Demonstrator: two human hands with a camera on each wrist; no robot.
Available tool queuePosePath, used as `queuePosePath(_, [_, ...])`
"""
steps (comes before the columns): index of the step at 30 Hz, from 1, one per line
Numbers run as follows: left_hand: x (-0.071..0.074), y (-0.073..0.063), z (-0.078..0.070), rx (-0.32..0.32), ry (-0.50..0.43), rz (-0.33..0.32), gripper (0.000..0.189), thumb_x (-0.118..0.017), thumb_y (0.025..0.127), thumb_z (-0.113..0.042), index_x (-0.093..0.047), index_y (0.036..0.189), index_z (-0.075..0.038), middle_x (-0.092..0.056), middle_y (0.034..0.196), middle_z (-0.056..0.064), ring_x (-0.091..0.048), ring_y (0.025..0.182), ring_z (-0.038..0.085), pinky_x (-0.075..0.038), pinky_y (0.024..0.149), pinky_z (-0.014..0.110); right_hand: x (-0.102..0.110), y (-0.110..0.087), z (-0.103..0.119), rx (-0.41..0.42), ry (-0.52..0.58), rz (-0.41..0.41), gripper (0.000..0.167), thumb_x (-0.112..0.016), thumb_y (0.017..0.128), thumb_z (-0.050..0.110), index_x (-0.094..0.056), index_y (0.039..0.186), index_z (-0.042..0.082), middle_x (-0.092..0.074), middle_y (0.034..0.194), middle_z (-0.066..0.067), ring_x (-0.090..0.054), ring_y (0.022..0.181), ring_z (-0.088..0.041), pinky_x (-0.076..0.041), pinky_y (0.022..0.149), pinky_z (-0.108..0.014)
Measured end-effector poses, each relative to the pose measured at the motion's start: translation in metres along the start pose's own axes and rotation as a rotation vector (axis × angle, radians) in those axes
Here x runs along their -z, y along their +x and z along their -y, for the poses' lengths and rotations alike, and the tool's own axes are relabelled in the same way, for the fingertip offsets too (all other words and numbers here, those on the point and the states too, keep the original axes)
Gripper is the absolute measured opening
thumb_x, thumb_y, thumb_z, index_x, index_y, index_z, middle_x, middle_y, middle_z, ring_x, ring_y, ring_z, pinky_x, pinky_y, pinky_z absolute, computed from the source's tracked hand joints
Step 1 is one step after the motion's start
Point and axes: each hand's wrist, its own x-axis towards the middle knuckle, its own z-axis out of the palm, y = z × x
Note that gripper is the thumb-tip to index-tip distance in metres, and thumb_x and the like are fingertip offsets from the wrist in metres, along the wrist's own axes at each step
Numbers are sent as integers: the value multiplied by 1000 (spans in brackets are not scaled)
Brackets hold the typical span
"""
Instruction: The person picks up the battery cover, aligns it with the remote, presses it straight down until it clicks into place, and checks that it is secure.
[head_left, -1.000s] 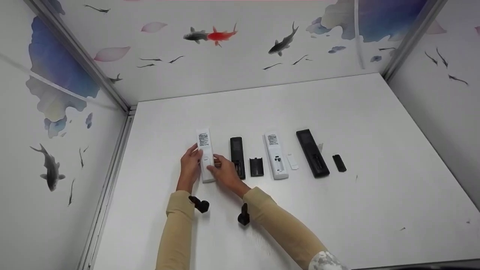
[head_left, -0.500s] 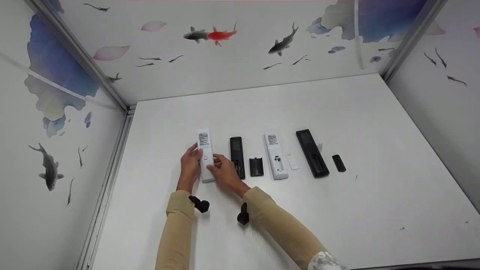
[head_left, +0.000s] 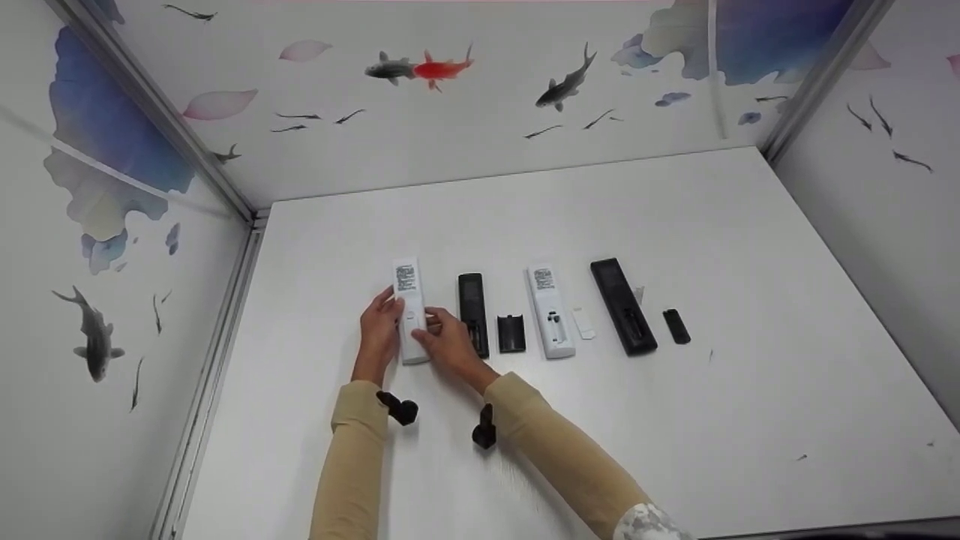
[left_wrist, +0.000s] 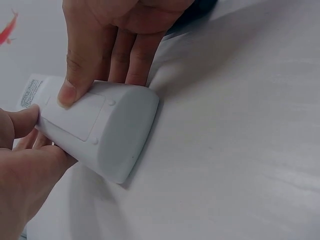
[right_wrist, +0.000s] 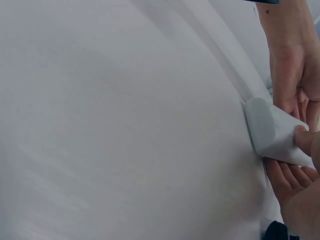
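A white remote control (head_left: 410, 300) lies back side up on the table at the left of the row, label at its far end. Its battery cover (left_wrist: 77, 114) is seated in the back. My left hand (head_left: 380, 330) holds the remote's left side, thumb on the edge and fingers along the flank. On the other side my right hand (head_left: 450, 343) grips it, with the thumb (left_wrist: 70, 90) pressed on the cover and the fingers against the right flank. In the right wrist view the rounded near end (right_wrist: 260, 125) shows, resting at the table surface.
Right of the hands lie a black remote (head_left: 472, 300), a black battery cover (head_left: 511, 334), a second white remote (head_left: 550, 311) with its compartment uncovered, a white cover (head_left: 584, 324), a larger black remote (head_left: 624, 307) and a small black cover (head_left: 676, 326). Printed walls enclose the table.
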Motion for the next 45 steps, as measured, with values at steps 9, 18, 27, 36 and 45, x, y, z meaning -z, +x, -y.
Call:
queuePosePath(9, [0,0,2,-12,1,3,49,-52,105,-16,-42,152,-8,-49,152,16,-49,140,25,-38,116,38,1,-1,3,-29,15,-1,44,-69,95,14,-57,134,-1,-70,120,-19,-69,106,-27,-57,87,-35])
queuePosePath(18, [0,-2,0,-6,31,-2,50,-53,105,-19,-41,152,-10,-48,153,14,-47,141,24,-37,117,38,0,0,5,-47,26,-7,43,-70,94,12,-58,133,0,-71,118,-19,-69,107,-28,-57,86,-34])
queuePosePath(27, [-1,-2,0,-9,99,-42,52,-53,105,-22,-39,153,-7,-44,156,19,-43,145,28,-35,119,39,-3,0,3,-17,-27,-35,44,-70,93,13,-59,133,-2,-71,118,-19,-71,105,-28,-57,87,-34])
queuePosePath(36, [-6,-5,-1,-22,146,-70,48,-49,106,-19,-41,150,-2,-45,154,20,-43,144,29,-35,119,41,-4,-2,3,-18,-84,-36,46,-70,95,18,-59,134,-3,-72,114,-15,-69,101,-23,-56,84,-32])
queuePosePath(45, [-9,-5,-8,-11,286,-99,46,-50,104,-21,-48,147,-4,-54,146,17,-52,134,28,-41,114,41,-5,-1,5,-24,-115,-53,43,-71,93,17,-62,131,-2,-71,109,-14,-68,95,-20,-56,80,-29])
